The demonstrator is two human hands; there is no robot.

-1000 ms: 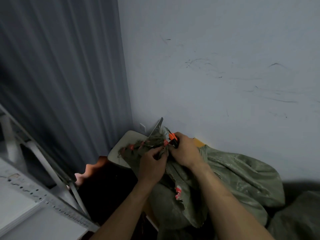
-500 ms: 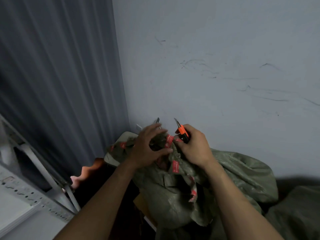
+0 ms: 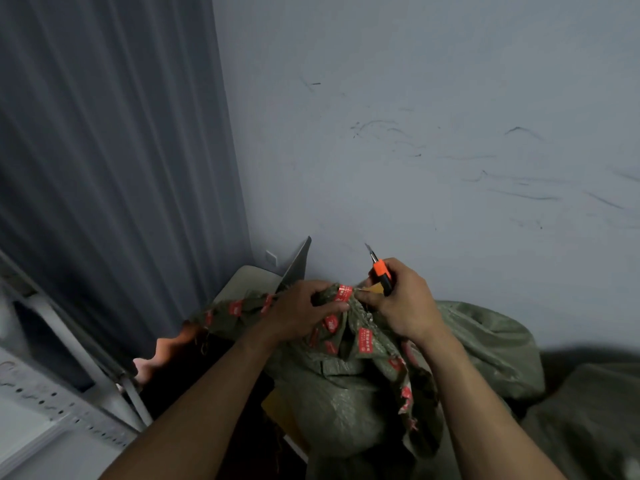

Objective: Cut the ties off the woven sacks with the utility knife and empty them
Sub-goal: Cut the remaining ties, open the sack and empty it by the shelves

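Low in the centre of the frame, the left hand (image 3: 304, 311) is clenched on the gathered mouth of the green woven sack (image 3: 346, 393), bunching its red-printed edge. Touching it from the right, the right hand (image 3: 403, 306) is wrapped around the orange utility knife (image 3: 380, 271), whose blade points up and left, away from the fabric, while its fingertips also pinch the sack mouth. No tie is clearly visible; if one remains, it lies between the hands, nearer the right. Another sack (image 3: 588, 420) sits lower right, a curtain (image 3: 104, 150) upper left.
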